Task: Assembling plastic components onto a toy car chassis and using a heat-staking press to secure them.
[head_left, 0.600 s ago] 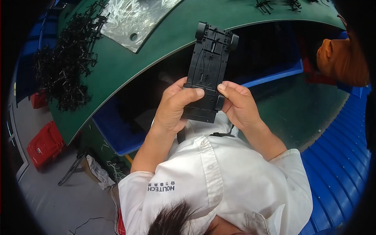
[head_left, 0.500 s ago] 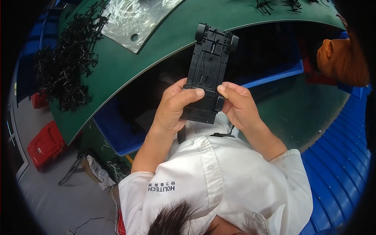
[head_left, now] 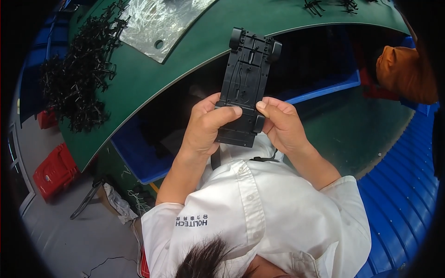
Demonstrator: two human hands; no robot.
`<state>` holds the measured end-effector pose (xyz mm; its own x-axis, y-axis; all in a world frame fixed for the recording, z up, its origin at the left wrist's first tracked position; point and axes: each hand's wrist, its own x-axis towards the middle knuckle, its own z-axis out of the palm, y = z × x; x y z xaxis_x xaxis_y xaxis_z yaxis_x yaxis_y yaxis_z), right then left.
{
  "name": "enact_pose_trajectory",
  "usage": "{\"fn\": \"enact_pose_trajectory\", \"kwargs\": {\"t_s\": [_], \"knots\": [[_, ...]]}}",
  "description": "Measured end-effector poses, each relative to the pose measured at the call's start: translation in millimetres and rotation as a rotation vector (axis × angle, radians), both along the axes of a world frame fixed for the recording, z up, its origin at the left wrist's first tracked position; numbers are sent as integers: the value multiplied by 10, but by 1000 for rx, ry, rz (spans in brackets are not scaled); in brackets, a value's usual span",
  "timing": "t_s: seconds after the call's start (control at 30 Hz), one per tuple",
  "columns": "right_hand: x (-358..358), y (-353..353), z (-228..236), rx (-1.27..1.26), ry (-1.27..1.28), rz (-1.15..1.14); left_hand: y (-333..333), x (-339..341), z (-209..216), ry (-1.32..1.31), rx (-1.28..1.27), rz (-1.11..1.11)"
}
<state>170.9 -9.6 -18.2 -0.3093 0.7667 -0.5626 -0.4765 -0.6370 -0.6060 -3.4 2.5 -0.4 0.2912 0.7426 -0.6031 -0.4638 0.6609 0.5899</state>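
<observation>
**Black chassis (head_left: 245, 78): one corner hidden**

Head view: left hand (head_left: 206, 124) and right hand (head_left: 283, 123) pinched its near end between them. Far wheels (head_left: 236, 39) and near-right wheel (head_left: 259, 124) were on; left hand covered the near-left corner, so couldn't tell what remained.

Table (head_left: 264, 16): we can pass between the silver sheet (head_left: 160, 28) and the small black parts (head_left: 314, 7).
Left end: a tangled black pile (head_left: 76, 83) blocks us.
Near edge: the black chassis (head_left: 244, 78) partly hides it from us.
Under the table: a blue bin (head_left: 136, 162) blocks us at left.
Right hand (head_left: 282, 123): we have room on its outer side.
</observation>
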Motion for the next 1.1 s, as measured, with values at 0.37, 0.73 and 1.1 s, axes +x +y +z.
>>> {"fn": "enact_pose_trajectory", "kwargs": {"t_s": [0.37, 0.73, 1.1], "knots": [[17, 65, 27, 39, -10, -28, -9, 51, -38, 4, 16, 135], [6, 84, 48, 50, 21, -53, -85, -49, -88, -206, 48, 130], [-1, 98, 52, 63, 15, -62, -39, -23, -69, -250, 21, 74]]}}
